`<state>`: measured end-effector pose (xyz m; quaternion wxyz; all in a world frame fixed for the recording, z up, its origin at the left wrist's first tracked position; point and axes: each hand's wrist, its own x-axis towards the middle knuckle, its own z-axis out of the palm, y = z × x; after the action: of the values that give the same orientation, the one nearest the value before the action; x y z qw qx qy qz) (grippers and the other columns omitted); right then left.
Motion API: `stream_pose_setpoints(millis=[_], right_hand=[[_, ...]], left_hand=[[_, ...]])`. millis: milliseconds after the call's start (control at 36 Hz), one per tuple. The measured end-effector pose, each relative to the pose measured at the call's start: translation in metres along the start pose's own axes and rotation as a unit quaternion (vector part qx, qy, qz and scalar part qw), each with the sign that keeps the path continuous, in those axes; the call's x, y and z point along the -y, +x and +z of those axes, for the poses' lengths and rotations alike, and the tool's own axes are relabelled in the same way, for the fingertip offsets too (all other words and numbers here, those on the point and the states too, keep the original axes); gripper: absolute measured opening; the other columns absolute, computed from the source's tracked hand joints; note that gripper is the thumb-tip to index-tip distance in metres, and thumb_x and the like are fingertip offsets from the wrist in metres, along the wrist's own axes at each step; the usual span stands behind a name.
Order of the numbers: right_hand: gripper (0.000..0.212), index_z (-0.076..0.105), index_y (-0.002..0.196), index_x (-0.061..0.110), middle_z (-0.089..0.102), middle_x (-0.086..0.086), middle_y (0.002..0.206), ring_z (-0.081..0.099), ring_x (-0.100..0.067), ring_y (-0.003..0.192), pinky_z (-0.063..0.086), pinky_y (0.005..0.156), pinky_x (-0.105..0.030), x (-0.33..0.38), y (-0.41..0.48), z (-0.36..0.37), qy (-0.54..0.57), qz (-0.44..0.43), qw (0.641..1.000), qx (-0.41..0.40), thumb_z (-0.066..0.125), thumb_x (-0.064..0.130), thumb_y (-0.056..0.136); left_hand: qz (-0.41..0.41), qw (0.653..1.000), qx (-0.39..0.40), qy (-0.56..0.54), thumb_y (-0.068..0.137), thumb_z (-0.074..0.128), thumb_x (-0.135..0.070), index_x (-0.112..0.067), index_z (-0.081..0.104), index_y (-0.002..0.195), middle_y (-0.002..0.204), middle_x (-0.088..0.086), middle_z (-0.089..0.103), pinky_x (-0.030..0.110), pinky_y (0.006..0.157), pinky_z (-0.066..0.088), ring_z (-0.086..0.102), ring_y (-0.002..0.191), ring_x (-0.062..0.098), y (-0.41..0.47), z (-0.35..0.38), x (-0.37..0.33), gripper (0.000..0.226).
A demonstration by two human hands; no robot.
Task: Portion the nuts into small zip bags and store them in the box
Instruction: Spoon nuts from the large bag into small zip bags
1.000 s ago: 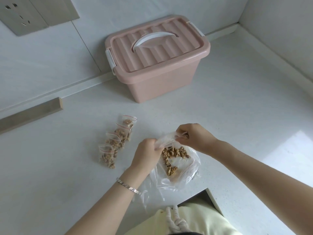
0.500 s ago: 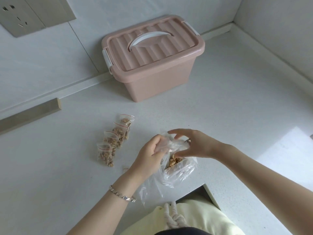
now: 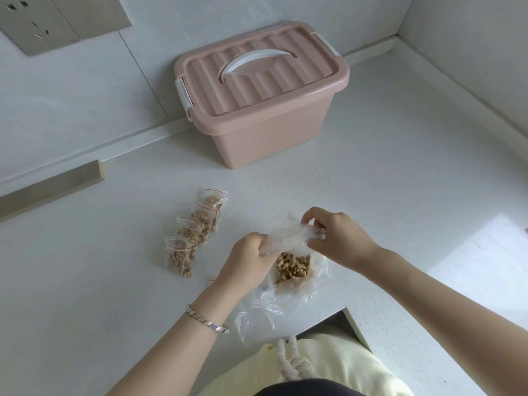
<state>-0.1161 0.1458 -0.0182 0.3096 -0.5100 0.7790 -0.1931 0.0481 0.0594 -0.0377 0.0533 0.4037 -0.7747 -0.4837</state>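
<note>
Half a second earlier the right hand (image 3: 337, 238) had its fingers spread; now they had closed, and it and the left hand (image 3: 248, 261) each pinched the gathered mouth of the big clear bag (image 3: 285, 238), drawn taut between them.

On the white desk (image 3: 400, 195) one pink box (image 3: 265, 110) stood at 12 o'clock, its lid (image 3: 257, 75) shut, well apart from the hands. The one big bag lay at the centre, and its loose nuts (image 3: 293, 265) were pooled low beneath the hands. Its film looked thin, limp and slippery, and probably light apart from the nuts, so the bunched mouth seemed the safest hold.

At 9 o'clock lay a row of what looked like four overlapping filled small zip bags (image 3: 188, 235). Each was likely soft and light, best lifted by its red-lined zip edge.
</note>
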Motion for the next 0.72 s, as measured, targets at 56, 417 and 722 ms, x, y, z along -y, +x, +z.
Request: stream_pose_setpoints(millis=[56,417,722], right_hand=[[0.038,0.050,0.119,0.025,0.048,0.013,0.075,0.048,-0.003,0.067,0.034,0.059,-0.015,0.001,0.000,-0.002,0.027,0.021,0.999,0.026,0.049,0.007,0.085],[0.025,0.058,0.073,0.005,0.054,-0.008,0.069,0.043,-0.010,0.056,0.034,0.053,-0.020,0.010,0.014,-0.024,0.095,0.020,0.992,0.080,0.067,0.027,0.081],[0.013,0.051,0.072,0.011,0.048,0.003,0.060,0.042,-0.016,0.056,0.030,0.049,-0.026,0.001,0.020,-0.010,0.017,0.044,0.988,-0.147,0.053,-0.001,0.076]], left_hand=[[-0.002,0.999,0.020,-0.029,0.089,0.058,-0.023,0.002,0.056,0.081,0.076,0.004,0.046,0.014,0.058,0.033,0.044,0.066,0.015,0.000,-0.001,-0.002,0.026],[-0.004,0.989,0.013,-0.145,0.086,0.057,-0.010,-0.011,0.055,0.079,0.083,0.004,0.059,0.017,0.067,0.037,0.052,0.077,0.011,0.018,0.002,-0.012,0.007],[-0.009,0.997,-0.060,-0.047,0.089,0.059,-0.019,-0.018,0.046,0.111,0.096,-0.014,0.051,0.005,0.063,0.037,0.049,0.082,0.000,0.027,0.010,-0.005,0.025]])
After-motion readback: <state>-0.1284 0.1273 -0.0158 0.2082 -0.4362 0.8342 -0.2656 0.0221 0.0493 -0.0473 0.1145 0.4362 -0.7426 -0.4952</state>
